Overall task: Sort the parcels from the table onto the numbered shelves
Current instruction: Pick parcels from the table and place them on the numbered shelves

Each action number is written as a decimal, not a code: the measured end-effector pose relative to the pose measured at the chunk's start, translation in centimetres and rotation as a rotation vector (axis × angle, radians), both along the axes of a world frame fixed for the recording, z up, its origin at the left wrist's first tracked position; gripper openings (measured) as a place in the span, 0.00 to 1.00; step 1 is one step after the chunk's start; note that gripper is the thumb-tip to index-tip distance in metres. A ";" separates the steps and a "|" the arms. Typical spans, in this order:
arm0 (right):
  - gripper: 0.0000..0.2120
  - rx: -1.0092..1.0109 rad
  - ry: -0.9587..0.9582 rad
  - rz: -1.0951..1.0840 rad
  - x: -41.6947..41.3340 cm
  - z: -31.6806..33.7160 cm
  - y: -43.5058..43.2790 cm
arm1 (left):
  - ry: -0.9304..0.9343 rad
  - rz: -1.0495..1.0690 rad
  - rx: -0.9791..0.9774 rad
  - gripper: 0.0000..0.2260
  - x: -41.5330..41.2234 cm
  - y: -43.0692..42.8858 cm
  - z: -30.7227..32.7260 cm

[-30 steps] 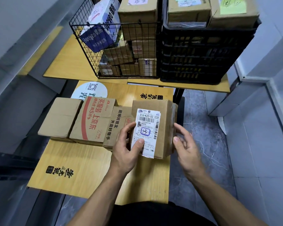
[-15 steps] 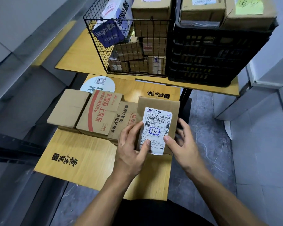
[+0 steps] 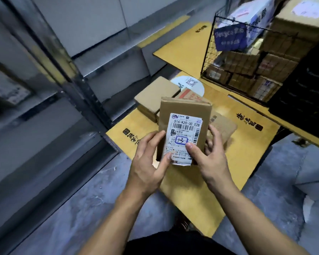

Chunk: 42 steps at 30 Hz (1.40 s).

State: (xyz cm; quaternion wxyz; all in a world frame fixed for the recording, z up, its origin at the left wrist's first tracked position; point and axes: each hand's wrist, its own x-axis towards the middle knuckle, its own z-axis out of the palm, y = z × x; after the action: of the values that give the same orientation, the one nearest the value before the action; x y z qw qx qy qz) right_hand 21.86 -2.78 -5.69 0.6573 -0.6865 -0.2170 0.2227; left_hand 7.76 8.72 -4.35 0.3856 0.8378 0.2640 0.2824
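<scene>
On far table point(image 3: 182, 50) | wire basket point(image 3: 209, 57): boxes point(image 3: 276, 63), perhaps a bag point(image 3: 228, 38); hands point(image 3: 149, 162) point(image 3: 212, 159): parcel point(image 3: 184, 111)

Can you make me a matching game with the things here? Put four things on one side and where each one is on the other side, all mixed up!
Things:
1. labelled parcel
2. blue and white package
3. round white sticker
4. black crate

Places:
A. lying flat on the yellow table
B. in the wire basket
C. held up by the left hand and the right hand
D. just right of the wire basket

Pairs: 1-C, 2-B, 3-A, 4-D.
</scene>
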 end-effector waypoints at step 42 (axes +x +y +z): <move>0.31 0.603 -0.193 0.894 -57.7 26.4 43.7 | 0.724 1.175 0.645 0.23 -66.5 24.1 24.6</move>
State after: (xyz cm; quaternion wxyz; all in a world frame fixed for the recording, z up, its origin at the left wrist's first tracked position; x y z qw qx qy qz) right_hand -35.80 40.91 20.69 0.6433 -0.3259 -0.6012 0.3443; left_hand -58.76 32.86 20.26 -0.2027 0.6711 0.6809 0.2119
